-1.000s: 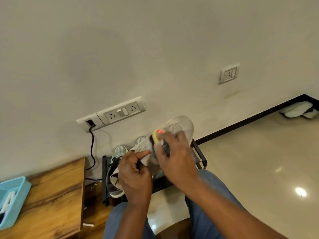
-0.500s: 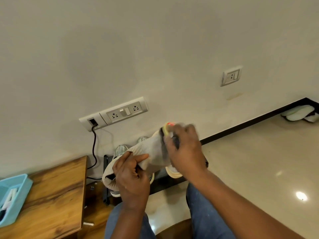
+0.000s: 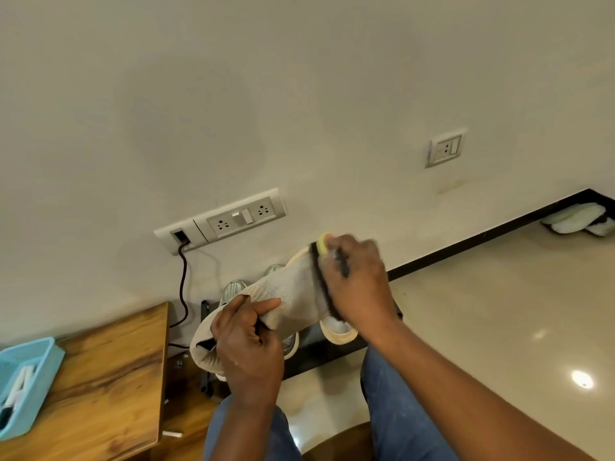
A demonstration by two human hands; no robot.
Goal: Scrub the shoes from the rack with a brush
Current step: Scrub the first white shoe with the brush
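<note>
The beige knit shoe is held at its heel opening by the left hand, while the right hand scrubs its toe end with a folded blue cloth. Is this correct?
Not quite. In the head view the right hand scrubs with a black-bristled brush with a yellow handle, not a blue cloth. The rest holds: the left hand grips the beige knit shoe at its heel opening, and the brush works near the toe end.

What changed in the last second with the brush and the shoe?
The right hand slid the brush along the beige shoe toward its toe. The left hand turned the shoe, hiding its sole. Both grips held; the rack and its shoes stayed put.
</note>
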